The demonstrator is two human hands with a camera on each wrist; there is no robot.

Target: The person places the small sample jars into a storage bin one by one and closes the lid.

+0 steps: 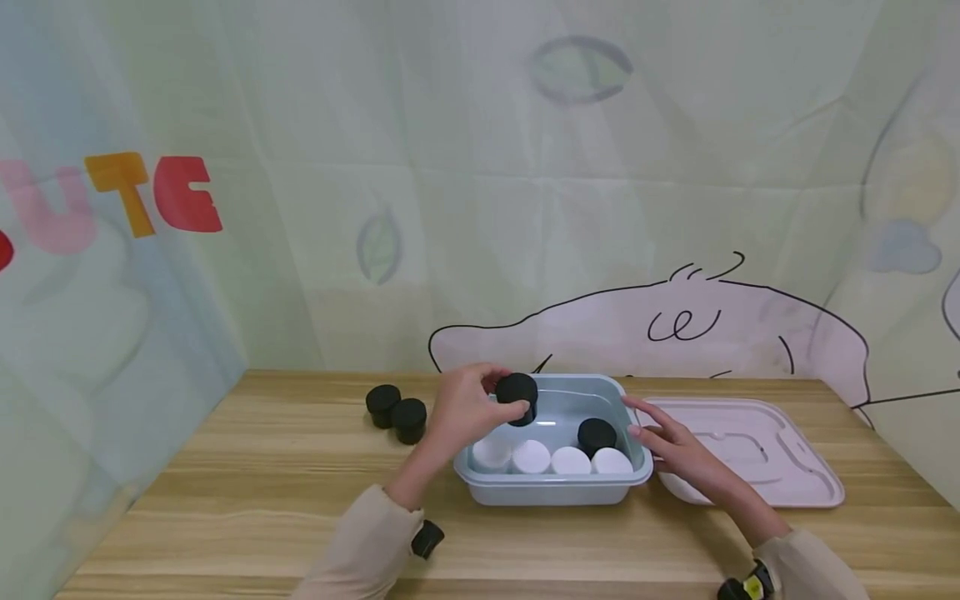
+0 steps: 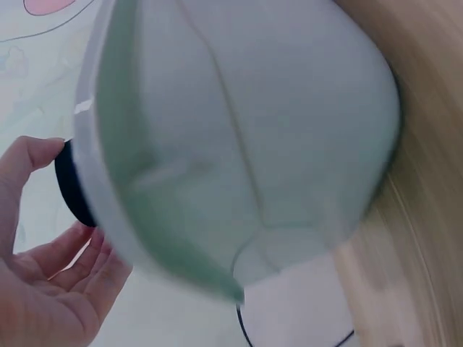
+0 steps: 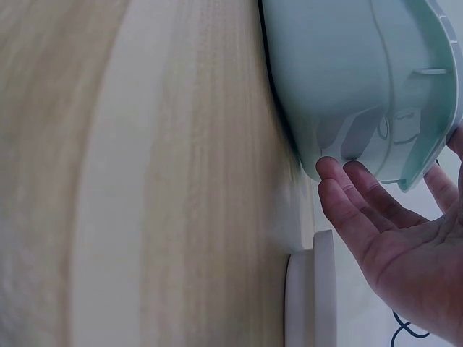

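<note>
In the head view my left hand (image 1: 467, 408) pinches a short black cylinder (image 1: 517, 398) between thumb and fingers, over the left part of a light blue plastic box (image 1: 553, 492). Four-sided and open-topped, the box holds several white round pieces (image 1: 571, 460) in a row along its near wall. Behind them, at the right, lies another black cylinder (image 1: 597, 436). My right hand (image 1: 686, 454) touches the box's right side with its fingers extended. In the left wrist view, the box wall partly hides the held cylinder (image 2: 71, 184).
Two more black cylinders (image 1: 409, 420) stand side by side on the wooden table (image 1: 247, 500), left of the box. To its right lies a pale pink lid (image 1: 798, 467). A printed cloth (image 1: 465, 167) hangs behind the table.
</note>
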